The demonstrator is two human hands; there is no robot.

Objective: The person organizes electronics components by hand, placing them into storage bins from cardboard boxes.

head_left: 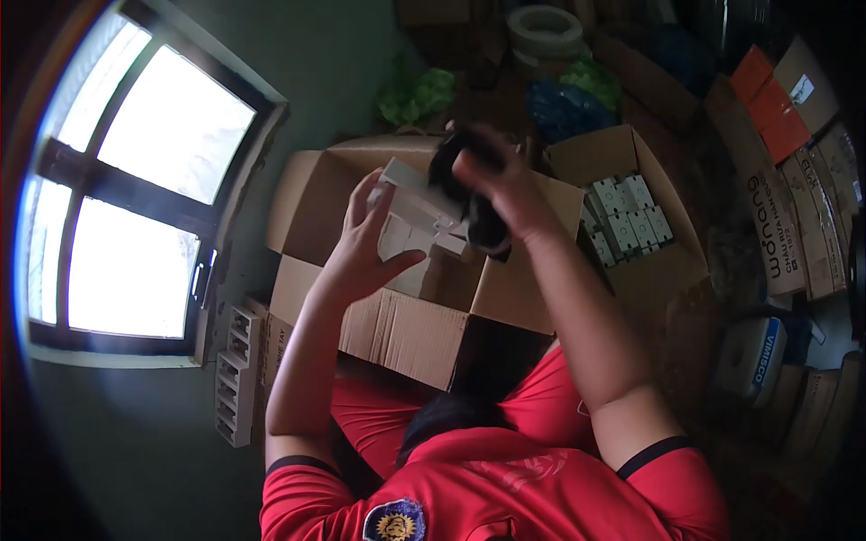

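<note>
My right hand [505, 180] is closed around a dark, blurred black object [489, 227] whose kind I cannot tell. It overlaps the right end of a long white rectangular piece [415, 197], which is tilted above an open cardboard box [406, 335]. My left hand [361, 236] has its fingers at the left end of the white piece, while its thumb stretches out apart from it. Below, inside the box, lie more white rectangular pieces [401, 257].
To the right, a second open carton [663, 248] holds several white block-shaped units [622, 219]. A window [144, 180] is on the left wall, with a white slotted strip [236, 379] below it. Stacked cartons [776, 225] line the right side. Plastic bags [564, 108] and white rings [544, 34] lie behind.
</note>
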